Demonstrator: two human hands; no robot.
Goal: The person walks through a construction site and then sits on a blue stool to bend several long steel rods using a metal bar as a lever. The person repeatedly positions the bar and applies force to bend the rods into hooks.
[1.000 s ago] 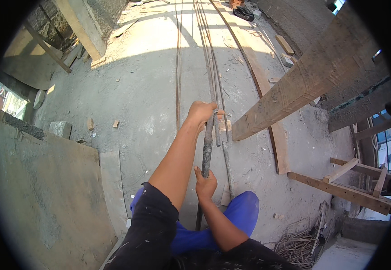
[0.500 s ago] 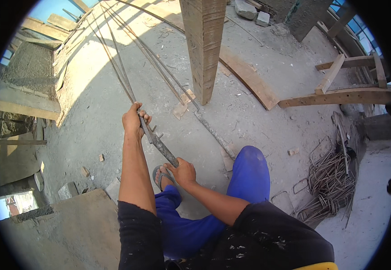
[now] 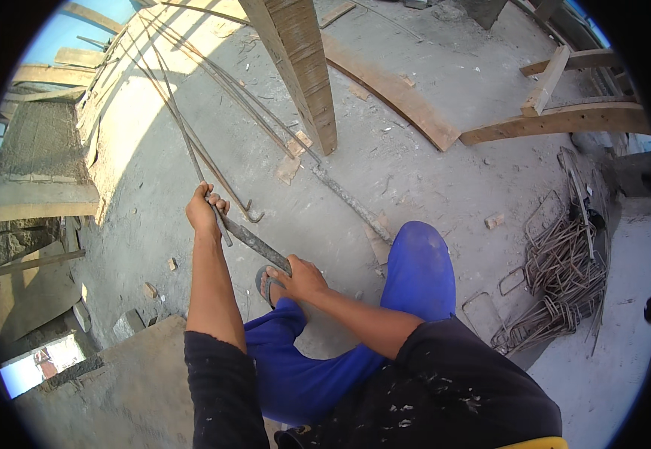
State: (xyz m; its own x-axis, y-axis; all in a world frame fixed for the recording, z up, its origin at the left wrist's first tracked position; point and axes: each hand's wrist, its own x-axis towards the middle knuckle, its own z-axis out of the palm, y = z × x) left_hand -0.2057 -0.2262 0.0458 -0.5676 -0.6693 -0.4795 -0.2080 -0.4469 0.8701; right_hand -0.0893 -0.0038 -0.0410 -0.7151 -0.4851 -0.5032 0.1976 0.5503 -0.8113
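My left hand is closed around a thin steel rebar rod, whose near end sticks out just below the fist. The rod runs away toward the far left. A thicker dark metal bar slants from that fist down to my right hand, which is wrapped around its near end. The bar's far end is hidden at my left fingers. Just right of the left hand, a second rebar rod ends in a small bent hook, apart from my fingers.
More rebar rods and a mortar-crusted bar lie ahead. A wooden post stands beyond them. Curved planks lie at the far right, above a pile of bent rebar stirrups. My sandalled foot is below the bar.
The hooked rod, earlier along the left hand with the other rod, now lies apart to its right. The bar's pronged end no longer shows. The view has shifted slightly.
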